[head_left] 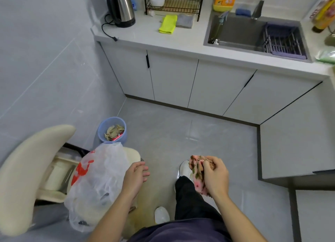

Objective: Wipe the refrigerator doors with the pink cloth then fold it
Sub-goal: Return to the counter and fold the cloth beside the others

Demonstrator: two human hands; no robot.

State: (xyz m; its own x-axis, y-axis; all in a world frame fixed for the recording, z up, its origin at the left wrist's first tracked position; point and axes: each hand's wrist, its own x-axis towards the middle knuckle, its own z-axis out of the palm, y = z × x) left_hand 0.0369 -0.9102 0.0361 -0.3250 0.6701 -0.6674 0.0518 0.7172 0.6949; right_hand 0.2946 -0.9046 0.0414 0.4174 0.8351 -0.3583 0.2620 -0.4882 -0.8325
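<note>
My right hand [215, 178] grips the pink cloth [197, 173], which has a flower pattern and is bunched up, hanging from my fist above my right leg. My left hand [136, 176] is held out in front of me with relaxed fingers and holds nothing; it hovers beside a plastic bag. No refrigerator door shows in this view.
A cream chair [27, 169] with a white plastic bag [96, 183] on its seat stands at my left. A blue bin [112, 130] sits by the wall. Ahead is a counter [163, 42] with a kettle [121, 8], yellow cloth [168, 23], dish rack and sink [244, 31].
</note>
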